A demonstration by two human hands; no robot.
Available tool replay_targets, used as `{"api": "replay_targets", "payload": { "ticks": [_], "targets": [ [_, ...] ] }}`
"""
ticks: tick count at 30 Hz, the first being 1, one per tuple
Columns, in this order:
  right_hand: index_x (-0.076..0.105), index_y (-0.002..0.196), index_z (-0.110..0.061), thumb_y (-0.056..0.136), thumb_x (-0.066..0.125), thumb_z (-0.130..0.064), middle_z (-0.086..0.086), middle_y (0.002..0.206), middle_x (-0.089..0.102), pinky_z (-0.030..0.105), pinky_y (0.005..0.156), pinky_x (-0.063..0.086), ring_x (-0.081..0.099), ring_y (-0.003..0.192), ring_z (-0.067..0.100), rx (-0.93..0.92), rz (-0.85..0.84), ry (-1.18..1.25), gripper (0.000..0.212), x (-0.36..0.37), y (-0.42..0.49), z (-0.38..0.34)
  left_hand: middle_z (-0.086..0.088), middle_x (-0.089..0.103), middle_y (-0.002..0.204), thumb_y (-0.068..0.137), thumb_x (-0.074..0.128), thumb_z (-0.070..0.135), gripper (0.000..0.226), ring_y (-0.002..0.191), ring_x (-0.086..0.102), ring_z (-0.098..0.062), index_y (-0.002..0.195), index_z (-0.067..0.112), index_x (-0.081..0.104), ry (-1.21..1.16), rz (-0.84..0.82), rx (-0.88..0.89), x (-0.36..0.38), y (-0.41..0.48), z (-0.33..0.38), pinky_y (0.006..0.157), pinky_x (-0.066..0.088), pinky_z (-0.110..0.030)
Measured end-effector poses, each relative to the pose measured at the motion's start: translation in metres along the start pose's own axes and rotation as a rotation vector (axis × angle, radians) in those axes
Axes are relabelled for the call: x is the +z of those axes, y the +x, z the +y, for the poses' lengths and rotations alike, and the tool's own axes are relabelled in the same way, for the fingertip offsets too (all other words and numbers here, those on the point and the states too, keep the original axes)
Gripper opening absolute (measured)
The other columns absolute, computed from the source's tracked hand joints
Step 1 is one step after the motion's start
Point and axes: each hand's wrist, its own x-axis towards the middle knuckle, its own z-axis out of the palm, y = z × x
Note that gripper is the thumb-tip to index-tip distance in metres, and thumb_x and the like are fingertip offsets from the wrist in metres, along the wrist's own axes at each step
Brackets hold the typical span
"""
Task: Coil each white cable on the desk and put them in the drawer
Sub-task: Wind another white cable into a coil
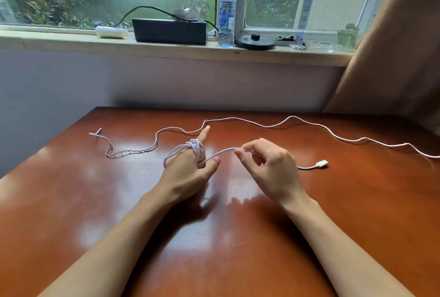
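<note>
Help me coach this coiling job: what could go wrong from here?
The coil is wound round the fingers of the left hand, so it may spring apart when slid off. The right hand pinches the tail; its plug end could unwind if left untucked. The second cable passes near the left fingertip and might snag.

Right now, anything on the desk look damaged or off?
The loose cable on the desk has a dark, jagged stretch near its left end, unlike its smooth white rest; maybe frayed, too small to tell. The wound cable on the left hand, pinched by the right hand, looks fine.
</note>
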Motion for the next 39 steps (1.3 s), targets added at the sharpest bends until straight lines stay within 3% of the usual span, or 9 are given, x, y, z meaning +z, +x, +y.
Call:
{"api": "replay_targets", "payload": {
  "ticks": [3, 8, 11, 14, 17, 23, 27, 32, 39],
  "targets": [
    [0.072, 0.102, -0.021, 0.094, 0.058, -0.018, -0.011, 0.081, 0.054, 0.034, 0.064, 0.048, 0.049, 0.070, 0.007, -0.093, 0.001, 0.087, 0.016, 0.004, 0.001, 0.000, 0.014, 0.065, 0.117, 0.089, 0.041, 0.062, 0.067, 0.065, 0.054, -0.014, 0.122, 0.008, 0.063, 0.056, 0.037, -0.017, 0.000, 0.000, -0.003, 0.074, 0.047, -0.040],
    [0.072, 0.109, -0.017, 0.094, 0.052, -0.016, -0.009, 0.083, 0.055, 0.033, 0.069, 0.047, 0.048, 0.073, 0.010, -0.130, -0.003, 0.075, 0.025, 0.005, 0.002, 0.002, 0.015, 0.060, 0.140, 0.093, 0.042, 0.059, 0.059, 0.099, 0.066, -0.019, 0.074, 0.005, 0.053, 0.056, 0.045, -0.022, 0.001, 0.003, -0.010, 0.083, 0.043, -0.037],
    [0.071, 0.108, -0.020, 0.093, 0.055, -0.019, -0.008, 0.082, 0.060, 0.037, 0.073, 0.048, 0.052, 0.074, 0.013, -0.122, -0.026, 0.057, 0.022, 0.005, 0.001, 0.004, 0.017, 0.073, 0.096, 0.095, 0.039, 0.060, 0.056, 0.085, 0.065, -0.013, 0.071, 0.014, 0.059, -0.010, 0.074, -0.050, 0.002, 0.005, -0.008, 0.081, 0.047, -0.039],
    [0.071, 0.105, -0.026, 0.093, 0.059, -0.025, -0.012, 0.083, 0.066, 0.040, 0.086, 0.045, 0.058, 0.077, 0.011, -0.099, -0.035, 0.020, 0.017, 0.004, 0.002, 0.006, 0.008, 0.041, 0.048, 0.096, 0.038, 0.061, 0.059, 0.053, 0.045, -0.017, 0.074, 0.014, 0.066, -0.184, 0.104, -0.127, 0.001, 0.004, -0.005, 0.063, 0.042, -0.045],
    [0.072, 0.101, -0.025, 0.092, 0.062, -0.024, -0.014, 0.088, 0.067, 0.035, 0.090, 0.044, 0.058, 0.083, 0.006, -0.090, -0.039, 0.035, 0.013, 0.003, 0.002, 0.010, 0.009, 0.032, 0.041, 0.096, 0.037, 0.052, 0.053, 0.040, 0.033, -0.008, 0.087, 0.018, 0.077, -0.433, 0.064, -0.193, -0.003, 0.003, 0.003, 0.052, 0.028, -0.031],
    [0.074, 0.100, -0.021, 0.090, 0.063, -0.008, -0.007, 0.094, 0.066, 0.006, 0.083, 0.036, 0.055, 0.092, 0.013, -0.057, -0.039, 0.095, 0.019, 0.003, 0.003, 0.012, 0.003, 0.020, 0.049, 0.086, 0.038, 0.058, 0.060, 0.042, 0.011, -0.011, 0.053, 0.010, 0.055, -0.866, -0.165, -0.389, -0.009, 0.005, 0.012, 0.041, 0.011, -0.019],
    [0.074, 0.102, -0.022, 0.095, 0.063, -0.013, -0.011, 0.087, 0.065, 0.012, 0.066, 0.043, 0.057, 0.076, 0.004, 0.035, -0.058, 0.176, 0.016, 0.003, 0.003, 0.012, 0.006, 0.018, 0.047, 0.100, 0.029, 0.049, 0.066, 0.041, 0.010, -0.009, 0.047, 0.014, 0.047, -1.063, -0.201, -0.455, -0.009, 0.007, 0.010, 0.046, 0.002, -0.022],
    [0.069, 0.104, -0.021, 0.104, 0.057, -0.022, 0.003, 0.066, 0.065, 0.025, 0.040, 0.041, 0.055, 0.043, 0.021, 0.268, -0.180, 0.461, 0.012, 0.003, 0.002, 0.008, 0.003, 0.019, 0.045, 0.095, 0.037, 0.041, 0.055, 0.044, 0.005, -0.011, 0.048, 0.012, 0.044, -1.353, -0.130, -0.432, -0.014, 0.007, 0.012, 0.048, 0.002, -0.020],
    [0.067, 0.105, -0.025, 0.096, 0.070, -0.027, 0.003, 0.058, 0.063, 0.016, 0.049, 0.040, 0.052, 0.043, 0.008, 0.235, -0.302, 0.406, 0.010, 0.002, -0.001, 0.003, 0.001, 0.023, 0.043, 0.101, 0.026, 0.026, 0.055, 0.034, 0.014, -0.013, 0.050, 0.014, 0.043, -1.652, 0.047, -0.386, -0.020, 0.009, 0.007, 0.044, 0.006, -0.026]
  ]
}}
